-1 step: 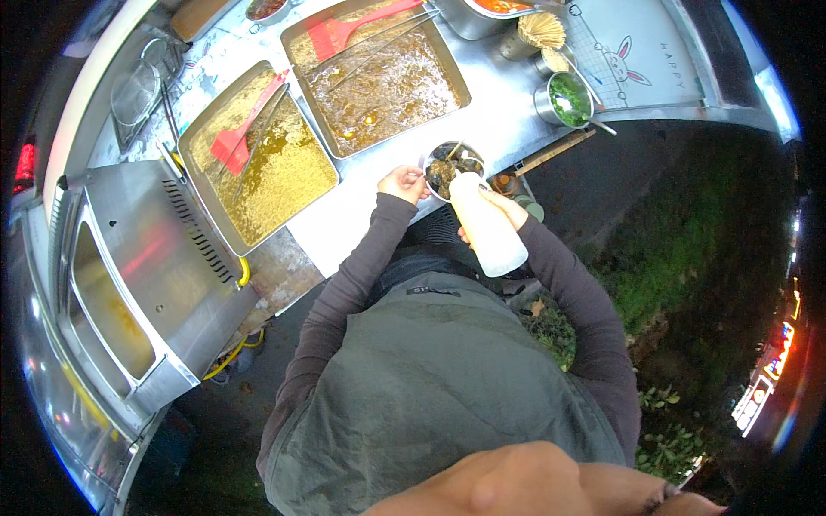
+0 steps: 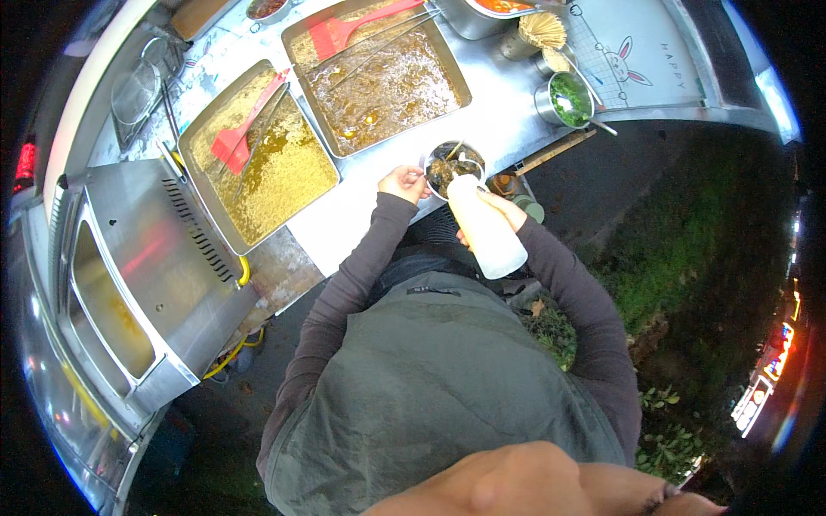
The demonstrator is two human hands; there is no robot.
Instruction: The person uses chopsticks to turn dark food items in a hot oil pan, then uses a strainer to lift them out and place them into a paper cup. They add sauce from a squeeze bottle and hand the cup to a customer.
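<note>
A small metal pot (image 2: 428, 175) stands at the counter's near edge with dark brown pieces of food (image 2: 445, 171) and a thin stick in it. My left hand (image 2: 403, 183) is closed at the pot's left side, apparently round its handle, which the fingers mostly cover. A white plastic bottle (image 2: 487, 230) is gripped in my right hand (image 2: 508, 209), tilted so that its top end lies over the pot's near right rim. The bottle's tip and anything coming out of it cannot be made out.
Two rectangular trays (image 2: 225, 225) of crumbly and liquid food hold red brushes (image 2: 231, 148) and tongs. Right of them are a pot of chopped greens (image 2: 570, 100), a can of skewers (image 2: 542, 31) and a red-orange dish (image 2: 503, 5). A steel cabinet (image 2: 163, 267) stands left.
The top of the white bottle has shifted very slightly left and toward me over the pot. My left hand and the pot stay in place.
</note>
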